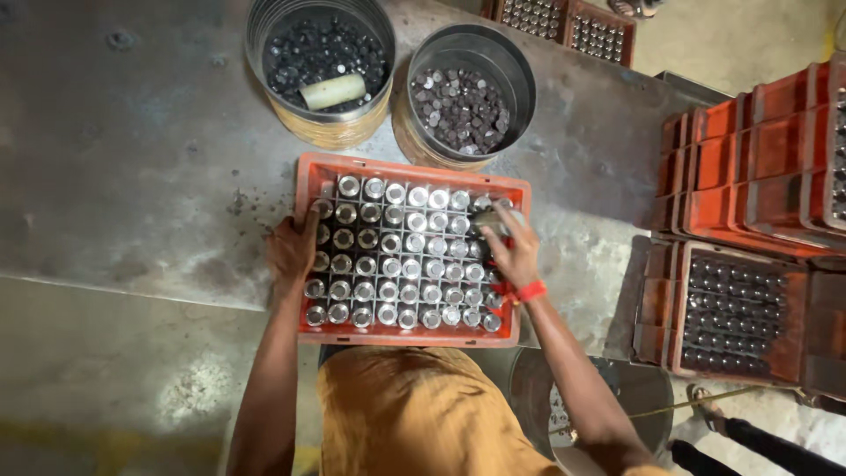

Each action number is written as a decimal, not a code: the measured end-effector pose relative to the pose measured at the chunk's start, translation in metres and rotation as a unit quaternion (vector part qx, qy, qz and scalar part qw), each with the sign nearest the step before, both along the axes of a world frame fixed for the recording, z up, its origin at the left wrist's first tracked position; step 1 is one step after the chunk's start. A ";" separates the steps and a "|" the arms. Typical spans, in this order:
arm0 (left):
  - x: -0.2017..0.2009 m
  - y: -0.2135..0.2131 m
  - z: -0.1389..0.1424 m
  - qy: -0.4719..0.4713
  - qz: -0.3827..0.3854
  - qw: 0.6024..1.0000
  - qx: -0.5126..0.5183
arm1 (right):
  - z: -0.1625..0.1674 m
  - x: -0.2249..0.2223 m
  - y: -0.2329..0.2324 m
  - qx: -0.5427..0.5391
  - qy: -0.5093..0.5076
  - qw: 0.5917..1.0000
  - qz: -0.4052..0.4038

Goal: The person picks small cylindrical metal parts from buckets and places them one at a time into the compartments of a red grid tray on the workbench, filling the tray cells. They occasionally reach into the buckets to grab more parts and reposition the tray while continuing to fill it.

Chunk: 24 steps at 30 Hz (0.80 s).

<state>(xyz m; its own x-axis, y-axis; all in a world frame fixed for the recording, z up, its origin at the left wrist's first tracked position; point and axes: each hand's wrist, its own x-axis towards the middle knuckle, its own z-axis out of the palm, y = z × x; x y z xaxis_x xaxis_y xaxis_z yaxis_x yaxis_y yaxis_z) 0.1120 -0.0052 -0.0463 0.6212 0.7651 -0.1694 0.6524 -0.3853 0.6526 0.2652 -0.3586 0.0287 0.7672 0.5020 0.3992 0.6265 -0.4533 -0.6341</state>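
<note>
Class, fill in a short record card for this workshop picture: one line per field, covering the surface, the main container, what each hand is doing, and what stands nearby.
Surface: grey metal table
Main container: red plastic crate, gridded, full of upright metal cylinders
Left hand: grips the crate's left rim
Right hand: reaches into the crate's right side, fingers on a cylinder
Behind crate: two round drums of small dark metal parts
Right side: stacked red crates

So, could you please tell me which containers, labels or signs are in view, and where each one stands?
No labels, signs or screens show.
Orange crate: centre, rectangular, gridded, under both hands.
Left tub: round metal, dark caps, pale cylinder.
Right tub: round metal, brownish caps.
Stacked crates: right, orange.
</note>
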 end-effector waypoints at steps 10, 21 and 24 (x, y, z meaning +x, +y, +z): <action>0.001 0.001 -0.002 -0.010 0.038 0.999 -0.016 | -0.005 -0.048 0.006 -0.004 -0.019 0.999 0.040; 0.002 -0.002 0.006 -0.050 0.032 0.998 0.008 | -0.007 -0.054 -0.023 0.067 0.015 0.994 -0.088; 0.002 -0.003 0.006 -0.023 0.036 0.998 0.036 | -0.010 -0.080 -0.018 0.116 -0.032 0.986 -0.112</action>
